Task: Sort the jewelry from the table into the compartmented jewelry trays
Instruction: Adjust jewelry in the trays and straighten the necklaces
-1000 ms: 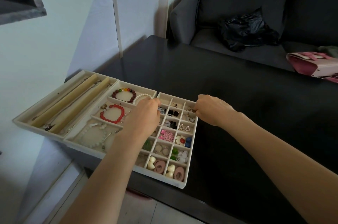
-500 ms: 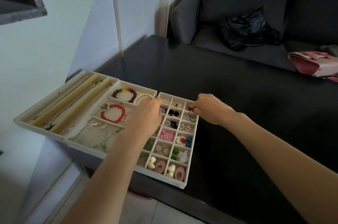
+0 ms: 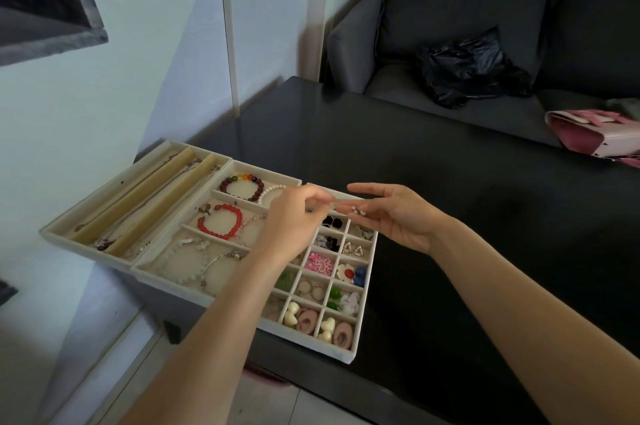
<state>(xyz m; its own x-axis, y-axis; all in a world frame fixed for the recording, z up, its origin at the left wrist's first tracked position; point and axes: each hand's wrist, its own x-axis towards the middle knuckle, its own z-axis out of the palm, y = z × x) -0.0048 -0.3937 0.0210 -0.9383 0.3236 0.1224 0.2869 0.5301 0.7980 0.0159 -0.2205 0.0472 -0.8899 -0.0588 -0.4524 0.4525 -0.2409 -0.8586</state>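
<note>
Black table (image 3: 433, 202) carries three cream compartmented jewelry trays (image 3: 360, 324) side by side at its left edge, holding necklaces, bracelets and earrings. Right hand (image 3: 398, 216) hovers palm-up over the far corner of the grid tray, fingers spread and relaxed, small silver pieces (image 3: 358, 212) resting on the fingertips. Left hand (image 3: 294, 216) hangs beside it, fingertips curled, pinching a tiny item; what it is cannot be made out.
</note>
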